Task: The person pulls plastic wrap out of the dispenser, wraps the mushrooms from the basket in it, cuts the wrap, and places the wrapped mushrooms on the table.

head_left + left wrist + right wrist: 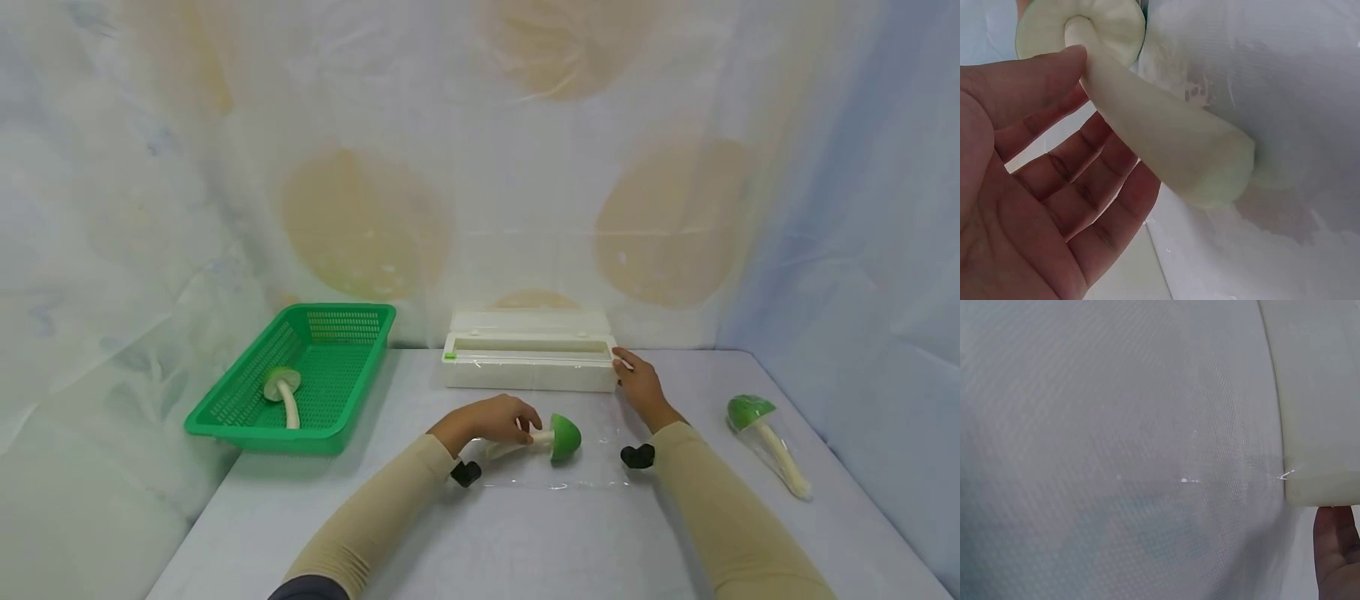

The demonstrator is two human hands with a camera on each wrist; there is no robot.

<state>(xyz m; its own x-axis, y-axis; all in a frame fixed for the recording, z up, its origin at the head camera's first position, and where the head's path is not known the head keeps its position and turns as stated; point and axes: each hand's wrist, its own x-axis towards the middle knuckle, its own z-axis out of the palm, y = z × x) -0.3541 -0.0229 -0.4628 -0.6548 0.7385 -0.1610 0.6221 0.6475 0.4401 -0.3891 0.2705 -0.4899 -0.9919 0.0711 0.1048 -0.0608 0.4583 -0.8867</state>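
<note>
My left hand (498,419) pinches the pale stem of a toy mushroom (566,438) with a green cap. In the left wrist view the thumb lies across the stem (1160,134) close under the cap, the other fingers behind it. The mushroom is over a sheet of clear cling film (592,475) spread on the table. That film comes from a white cling film dispenser (528,377), its lid raised at the back. At the dispenser's right end, my right hand (642,387) rests its fingertips against the side; the right wrist view shows the fingers (1329,540) fairly straight there.
A green plastic basket (348,417) stands at the left with another mushroom (285,392) in it. On the right side of the table lies a film-wrapped mushroom (765,442). Patterned curtains (525,167) enclose the table's back and sides.
</note>
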